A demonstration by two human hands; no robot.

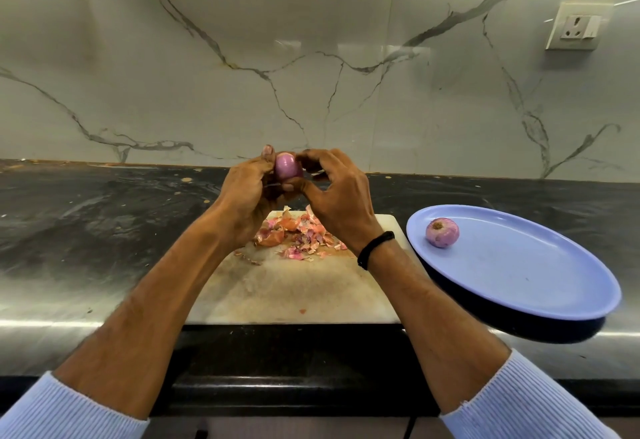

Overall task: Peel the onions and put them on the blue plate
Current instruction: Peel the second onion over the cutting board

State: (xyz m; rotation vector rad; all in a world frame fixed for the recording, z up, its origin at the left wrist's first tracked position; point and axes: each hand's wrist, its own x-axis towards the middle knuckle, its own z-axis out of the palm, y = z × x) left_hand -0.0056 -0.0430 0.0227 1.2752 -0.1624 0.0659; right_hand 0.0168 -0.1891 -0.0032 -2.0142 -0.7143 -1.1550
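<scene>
Purple onion (287,168) held over the board (294,293), fingers (311,156) of left hand (249,192) and right hand (336,203) curled round it. Blue plate (519,282) sits to the right, nearer the right hand; 1 peeled onion (442,232) is on it.

Plate (519,276) w/ onion (442,233) R of board (294,293); peels (298,234) on board.
</scene>
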